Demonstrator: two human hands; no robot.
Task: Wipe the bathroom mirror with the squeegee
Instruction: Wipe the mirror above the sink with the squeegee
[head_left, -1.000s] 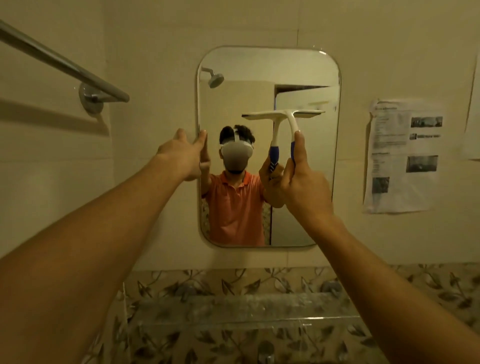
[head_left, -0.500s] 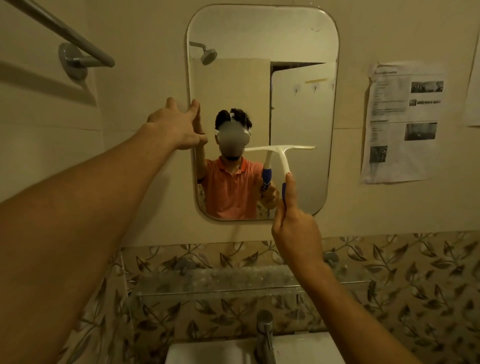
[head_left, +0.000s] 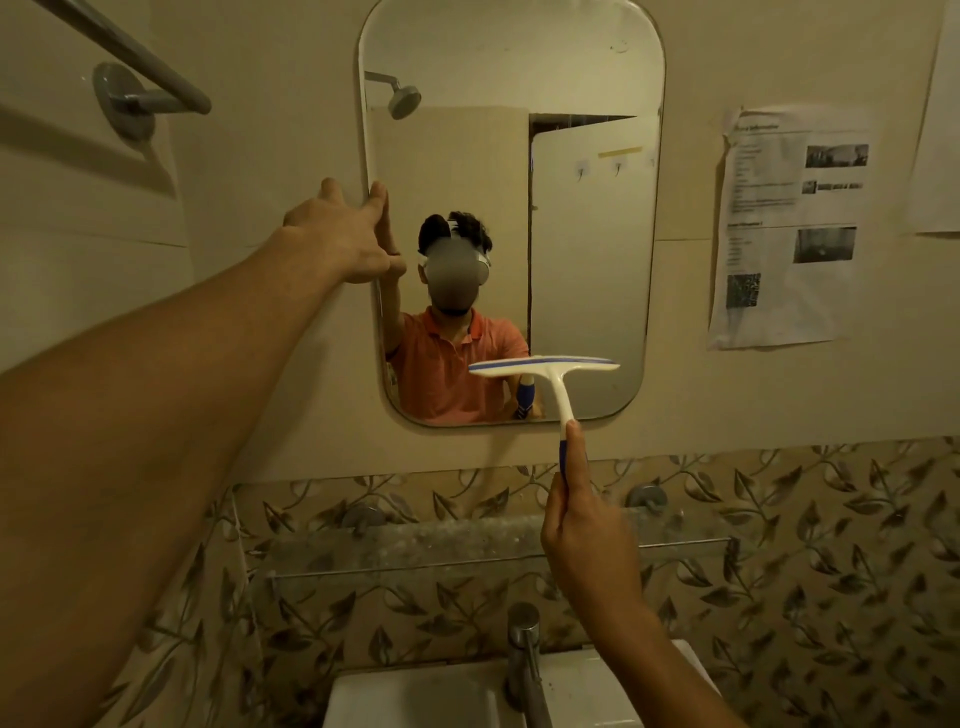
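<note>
The fingers (head_left: 574, 457) of the right hand (head_left: 582, 530) are being wrapped round the blue-and-white handle of the squeegee (head_left: 545, 364), with the thumb stretched up along the stem. The blade is being held level, low over the right half of the mirror (head_left: 467, 156), just above its bottom edge. Whether the rubber is actually being pressed onto the glass cannot be told.

On the other side, the fingers (head_left: 376, 200) of the left hand (head_left: 343, 234) are being laid straight and relaxed against the mirror's left edge, gripping nothing. The glass seems to be being steadied there.

By the look of it, a downward stroke is being brought to its end.

The risks: the grip is being taken far down the handle, so the blade may be tipped and a streak left behind. If the blade is run off the bottom rim, water is likely to be dragged onto the wall and down to the glass shelf (head_left: 467, 551). A hard push could rock the mirror if the left hand is lifted.
</note>
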